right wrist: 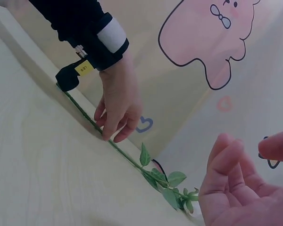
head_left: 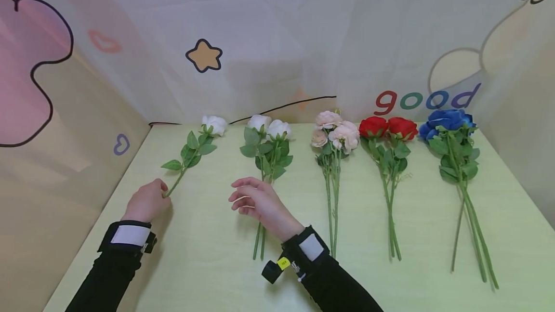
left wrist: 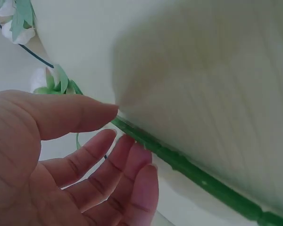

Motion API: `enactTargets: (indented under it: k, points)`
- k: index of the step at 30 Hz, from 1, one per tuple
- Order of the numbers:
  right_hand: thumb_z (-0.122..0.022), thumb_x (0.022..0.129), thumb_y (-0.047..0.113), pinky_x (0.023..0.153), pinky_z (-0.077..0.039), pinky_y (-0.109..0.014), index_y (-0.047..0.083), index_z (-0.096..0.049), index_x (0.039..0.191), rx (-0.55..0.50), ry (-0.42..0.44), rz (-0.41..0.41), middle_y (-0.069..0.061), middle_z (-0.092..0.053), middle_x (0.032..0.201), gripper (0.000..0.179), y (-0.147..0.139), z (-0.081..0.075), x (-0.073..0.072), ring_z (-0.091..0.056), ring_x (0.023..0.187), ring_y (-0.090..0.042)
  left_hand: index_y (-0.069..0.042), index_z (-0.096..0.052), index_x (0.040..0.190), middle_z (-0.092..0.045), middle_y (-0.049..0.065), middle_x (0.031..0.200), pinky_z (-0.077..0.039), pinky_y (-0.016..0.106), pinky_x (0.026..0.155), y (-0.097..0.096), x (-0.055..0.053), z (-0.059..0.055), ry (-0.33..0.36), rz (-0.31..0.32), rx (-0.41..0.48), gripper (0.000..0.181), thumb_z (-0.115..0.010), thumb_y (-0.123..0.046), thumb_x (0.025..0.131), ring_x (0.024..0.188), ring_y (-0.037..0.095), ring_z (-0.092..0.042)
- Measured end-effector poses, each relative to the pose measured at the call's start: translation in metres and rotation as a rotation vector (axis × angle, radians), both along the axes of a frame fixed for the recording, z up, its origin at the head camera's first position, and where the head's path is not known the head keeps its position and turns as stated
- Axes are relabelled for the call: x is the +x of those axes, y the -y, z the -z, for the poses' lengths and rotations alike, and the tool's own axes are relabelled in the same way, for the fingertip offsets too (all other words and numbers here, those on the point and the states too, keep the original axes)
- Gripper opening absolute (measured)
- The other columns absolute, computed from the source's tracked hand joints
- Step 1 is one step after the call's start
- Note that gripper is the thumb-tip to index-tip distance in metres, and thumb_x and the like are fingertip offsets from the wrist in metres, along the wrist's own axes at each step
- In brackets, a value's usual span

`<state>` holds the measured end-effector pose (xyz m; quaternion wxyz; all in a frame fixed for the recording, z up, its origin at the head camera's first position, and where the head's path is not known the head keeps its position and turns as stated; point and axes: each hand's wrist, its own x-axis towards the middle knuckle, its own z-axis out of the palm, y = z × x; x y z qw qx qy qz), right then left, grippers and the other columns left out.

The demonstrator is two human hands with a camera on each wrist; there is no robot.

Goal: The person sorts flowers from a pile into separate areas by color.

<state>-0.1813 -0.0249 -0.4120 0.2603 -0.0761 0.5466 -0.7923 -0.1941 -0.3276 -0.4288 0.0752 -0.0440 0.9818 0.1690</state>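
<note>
A single artificial white rose (head_left: 214, 125) lies slanting at the table's far left, its green stem (left wrist: 179, 165) running down to my left hand (head_left: 146, 200). The thumb and bent fingertips of that hand close about the stem from its two sides, below the leaves. My right hand (head_left: 260, 203) hovers over the stems of two more white roses (head_left: 278, 130), palm turned left, fingers loosely bent with nothing in them. From the right wrist view, the left hand (right wrist: 120, 106) is seen at the stem, with the leaves (right wrist: 162, 181) beyond it.
Rightward along the table (head_left: 295, 283) lie pale pink flowers (head_left: 344, 136), red roses (head_left: 402, 128) and blue roses (head_left: 448, 120), blooms toward the back. A printed cloth backdrop (head_left: 277, 28) rises behind the table. Both wrists wear black straps with small cameras.
</note>
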Motion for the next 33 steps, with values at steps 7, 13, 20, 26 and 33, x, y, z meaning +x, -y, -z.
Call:
enactTargets:
  k: [7,13,20,26,33]
  points:
    - [-0.046,0.098,0.016,0.07,-0.05,-0.022,-0.003,-0.052,0.117,-0.005,0.0,-0.022,-0.008,-0.061,0.091,0.028,-0.001,0.001,0.003,-0.061,0.077,-0.017,0.008,-0.055,0.103,-0.061,0.019,0.089,-0.045,0.04,0.061,-0.004,0.002,0.0,0.079,-0.01,0.052,0.029,-0.057,-0.012,0.082,0.075,0.03,-0.055]
    - [-0.047,0.098,0.017,0.07,-0.05,-0.023,-0.002,-0.052,0.118,0.01,0.0,-0.028,-0.007,-0.061,0.09,0.028,-0.006,-0.001,0.0,-0.061,0.077,-0.016,0.007,-0.057,0.107,-0.059,0.015,0.093,-0.048,0.034,0.064,-0.013,0.002,-0.003,0.196,0.049,0.294,0.031,-0.055,-0.02,0.092,0.077,0.022,-0.054]
    - [-0.048,0.097,0.015,0.071,-0.048,-0.024,0.0,-0.052,0.117,0.008,-0.048,-0.025,-0.007,-0.06,0.09,0.025,-0.02,-0.008,-0.006,-0.06,0.077,-0.016,0.006,-0.056,0.115,-0.057,0.009,0.091,-0.046,0.028,0.065,-0.024,0.002,-0.002,0.29,0.061,0.585,0.031,-0.05,-0.019,0.097,0.073,0.017,-0.051]
    - [-0.047,0.097,0.013,0.07,-0.048,-0.023,0.0,-0.052,0.116,0.028,-0.088,-0.044,-0.007,-0.059,0.09,0.023,-0.031,-0.008,-0.005,-0.06,0.078,-0.018,0.007,-0.055,0.117,-0.063,0.007,0.089,-0.048,0.026,0.066,-0.031,0.003,0.005,0.318,0.029,0.716,0.038,-0.054,-0.025,0.096,0.071,0.014,-0.054]
    - [-0.048,0.098,0.015,0.078,-0.049,-0.03,-0.002,-0.052,0.118,0.083,-0.128,-0.053,-0.008,-0.06,0.092,0.026,-0.042,-0.004,-0.004,-0.06,0.08,-0.02,0.008,-0.055,0.118,-0.061,0.006,0.087,-0.048,0.023,0.064,-0.042,0.007,0.008,0.286,0.012,0.794,0.042,-0.057,-0.028,0.095,0.072,0.013,-0.055]
